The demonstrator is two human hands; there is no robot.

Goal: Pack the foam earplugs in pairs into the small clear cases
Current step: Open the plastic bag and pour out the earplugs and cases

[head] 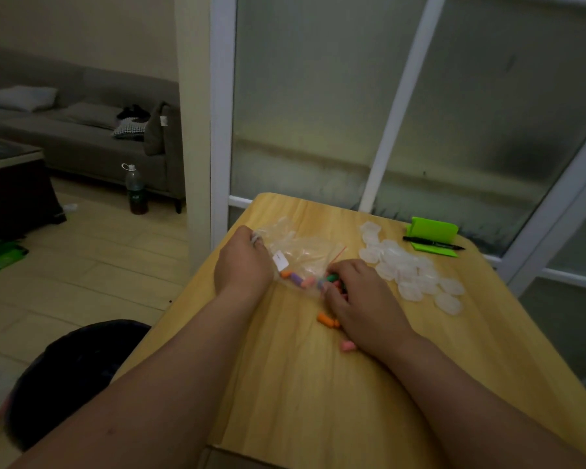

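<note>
Earplugs (303, 281) are lying in a bag (305, 252) on the worktop (318, 384); left hand (244, 262) is gripping the bag, right hand (361, 299) is curling round some earplugs beside the clear cases (410, 270).

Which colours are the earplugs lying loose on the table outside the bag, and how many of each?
Orange earplugs: 2
Pink earplug: 1
Total: 3 in view outside the plastic bag; the right hand may hide more.
</note>
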